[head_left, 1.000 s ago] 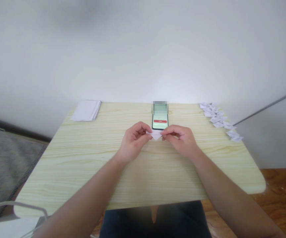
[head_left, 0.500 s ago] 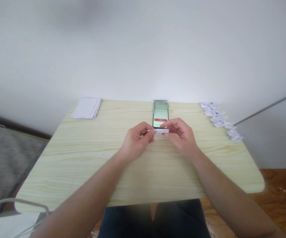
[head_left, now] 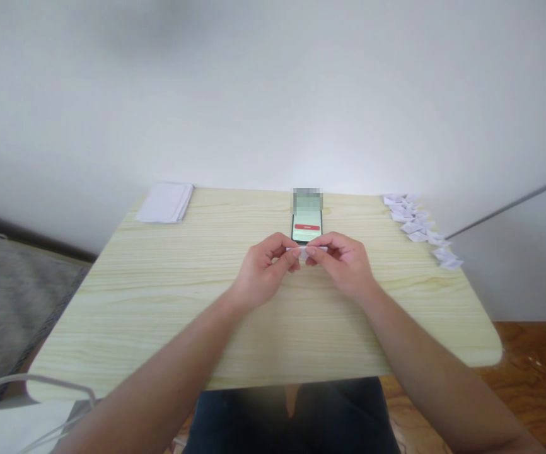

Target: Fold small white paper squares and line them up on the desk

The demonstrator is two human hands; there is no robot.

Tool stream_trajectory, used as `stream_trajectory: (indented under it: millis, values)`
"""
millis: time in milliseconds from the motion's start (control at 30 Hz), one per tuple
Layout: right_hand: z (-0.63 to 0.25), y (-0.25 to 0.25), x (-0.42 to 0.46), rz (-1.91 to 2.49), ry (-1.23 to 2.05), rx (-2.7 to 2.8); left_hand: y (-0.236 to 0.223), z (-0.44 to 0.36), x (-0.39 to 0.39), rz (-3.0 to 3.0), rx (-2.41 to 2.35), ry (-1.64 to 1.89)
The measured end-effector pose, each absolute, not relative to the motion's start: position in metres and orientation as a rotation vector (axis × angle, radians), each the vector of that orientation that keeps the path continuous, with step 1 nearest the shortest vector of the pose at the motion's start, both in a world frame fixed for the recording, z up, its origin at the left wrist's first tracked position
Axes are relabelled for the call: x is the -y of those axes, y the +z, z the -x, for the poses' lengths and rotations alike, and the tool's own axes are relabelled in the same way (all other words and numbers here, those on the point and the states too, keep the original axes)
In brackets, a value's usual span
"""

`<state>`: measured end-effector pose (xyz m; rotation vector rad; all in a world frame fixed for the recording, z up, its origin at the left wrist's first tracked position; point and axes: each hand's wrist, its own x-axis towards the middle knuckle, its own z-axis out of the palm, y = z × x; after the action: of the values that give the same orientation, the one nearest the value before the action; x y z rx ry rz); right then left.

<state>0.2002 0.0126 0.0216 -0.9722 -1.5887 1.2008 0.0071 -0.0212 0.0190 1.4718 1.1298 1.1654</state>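
Between my two hands is a small folded strip of white paper (head_left: 304, 253), mostly covered by the fingers. My left hand (head_left: 267, 266) pinches its left part between thumb and forefinger. My right hand (head_left: 342, 261) pinches it from the other side, the two thumb tips close together at the middle. Just beyond the fingers lies a phone (head_left: 307, 228) with a lit screen and a red bar on it; its upper part is pixelated. The hidden folds of the paper cannot be made out.
A stack of white paper sheets (head_left: 165, 203) lies at the far left of the pale wooden table (head_left: 159, 315). Several folded white paper pieces (head_left: 417, 228) form a row along the right edge. A white wall (head_left: 254, 94) stands behind. A pale bent tube (head_left: 31, 378) shows at lower left.
My right hand has moved left along the paper strip and closed its thumb and forefinger on it beside the left thumb. My left hand has kept its pinch.
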Motion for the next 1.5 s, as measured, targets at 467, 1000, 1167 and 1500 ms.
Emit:
stream_trajectory:
  millis: [467, 1000, 1167, 1500]
  values:
    - [-0.203, 0.023, -0.014, 0.978, 1.173, 1.686, 0.025, -0.009, 0.023, -1.500, -1.151, 1.121]
    - [-0.209, 0.024, -0.020, 1.061, 1.220, 1.654, 0.027, -0.004, 0.020, -1.352, -1.101, 1.205]
    - [-0.211, 0.025, -0.022, 1.065, 1.196, 1.675, 0.027, -0.001, 0.018, -1.292, -1.118, 1.239]
    - [-0.211, 0.024, -0.022, 1.044, 1.262, 1.687, 0.027, 0.002, 0.014, -1.237, -1.164, 1.286]
